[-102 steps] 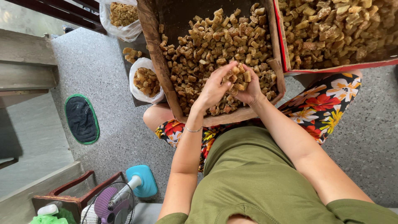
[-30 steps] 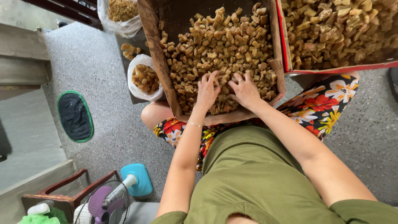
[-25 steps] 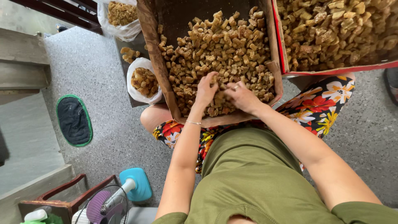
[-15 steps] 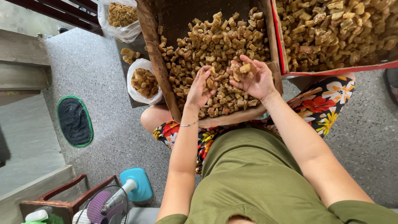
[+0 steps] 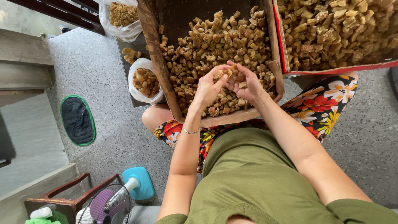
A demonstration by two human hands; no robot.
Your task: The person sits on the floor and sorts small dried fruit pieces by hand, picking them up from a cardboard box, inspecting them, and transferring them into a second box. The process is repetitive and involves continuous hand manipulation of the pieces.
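- Both hands are up off the pile now and pressed together over the near end of the box (image 5: 166, 79). Half a second ago they sat apart, left hand low on the heap, right hand lifted with a few bits.
- Left hand (image 5: 209, 85) has its fingers curled around a small clump of brown chunks (image 5: 224, 45); its fingertips meet the right hand's.
- Right hand (image 5: 248, 85) is cupped, fingers bent round a couple of pieces, one pale chunk showing at about 6 o'clock of the palm.
- So the grabbed pieces sit between the two hands, just above the heap, which looks like picking or sorting through a handful rather than raking.
- A second back both palms lay flat on the heap, so this is a scoop-and-lift since then.
- The rest of the chunks fill the box on the lap; a second box (image 5: 331, 69) with a red edge sits at 2 o'clock.
- Two plastic bags (image 5: 143, 81) of the same stuff lie at 10 o'clock, and a fan (image 5: 108, 205) stands at 7 o'clock on the floor.
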